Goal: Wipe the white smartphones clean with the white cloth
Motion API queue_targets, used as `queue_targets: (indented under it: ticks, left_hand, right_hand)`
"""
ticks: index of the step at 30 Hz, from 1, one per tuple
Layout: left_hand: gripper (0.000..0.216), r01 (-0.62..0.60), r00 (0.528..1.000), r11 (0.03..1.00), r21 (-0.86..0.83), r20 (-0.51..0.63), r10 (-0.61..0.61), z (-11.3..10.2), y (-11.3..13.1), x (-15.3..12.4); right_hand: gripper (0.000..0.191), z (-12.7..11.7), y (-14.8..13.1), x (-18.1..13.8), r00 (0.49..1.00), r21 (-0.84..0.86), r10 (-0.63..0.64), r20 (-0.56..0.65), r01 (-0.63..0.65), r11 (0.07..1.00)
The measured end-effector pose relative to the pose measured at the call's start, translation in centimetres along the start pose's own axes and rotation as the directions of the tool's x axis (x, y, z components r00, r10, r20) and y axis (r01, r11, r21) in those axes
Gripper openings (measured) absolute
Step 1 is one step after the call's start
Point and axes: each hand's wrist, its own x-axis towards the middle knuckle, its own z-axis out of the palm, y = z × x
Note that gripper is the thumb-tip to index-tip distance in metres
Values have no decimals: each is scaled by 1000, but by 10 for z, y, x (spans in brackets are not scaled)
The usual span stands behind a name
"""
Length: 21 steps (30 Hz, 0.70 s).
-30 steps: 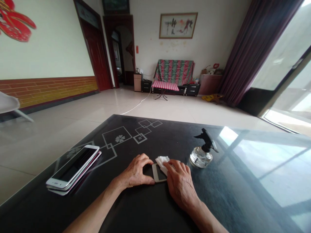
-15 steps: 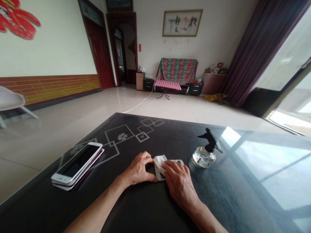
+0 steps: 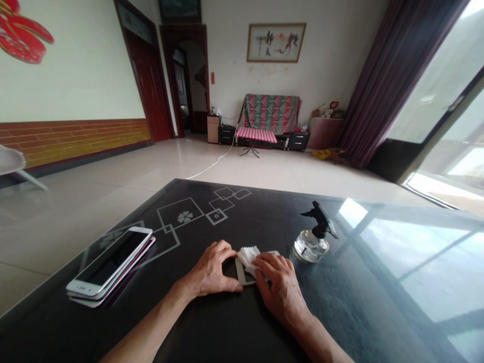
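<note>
A light-framed smartphone lies flat on the dark tabletop, largely covered by a cloth and fingers. My left hand grips its left end, fingertips at the far corner and thumb at the near one. With bent fingers, my right hand presses a crumpled white cloth with a scalloped edge onto the phone's face. Right of that hand stands a clear spray bottle with a black trigger head, partly filled with liquid. To the left, several phones lie stacked, a white smartphone with a dark screen on top.
The glossy black table carries a grey square-and-flower pattern and window reflections on its right. Beyond it are a small stand with a striped top, a white cable on the floor and a purple curtain. A white chair is at far left.
The whole view has shifted slightly, so things sit a little further left. My right hand and the cloth have moved slightly across the phone; my left hand keeps its place at the phone's end.
</note>
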Motion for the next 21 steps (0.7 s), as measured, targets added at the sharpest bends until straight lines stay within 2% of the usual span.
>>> queue_targets:
  ticks: [4,9,13,17,21]
  left_hand:
    - [58,17,1000,1000,22,-12,-17,1,4,1]
    - [56,30,1000,999,26,7,-30,-1,8,0]
    - [57,30,999,999,25,12,-30,-3,10,-1]
    - [63,6,1000,1000,30,22,-6,-2,7,-1]
    - [60,15,1000,999,29,13,-15,1,5,0]
  right_hand:
    - [21,-2,6,2,1000,-56,3,-5,-4,998]
    - [19,-4,26,4,986,-177,126,-106,-143,974]
    - [19,-6,35,3,980,-217,154,-128,-179,960]
    - [17,-5,27,0,986,-204,114,-123,-138,969]
    - [14,-2,8,-5,994,-150,74,-83,-86,985]
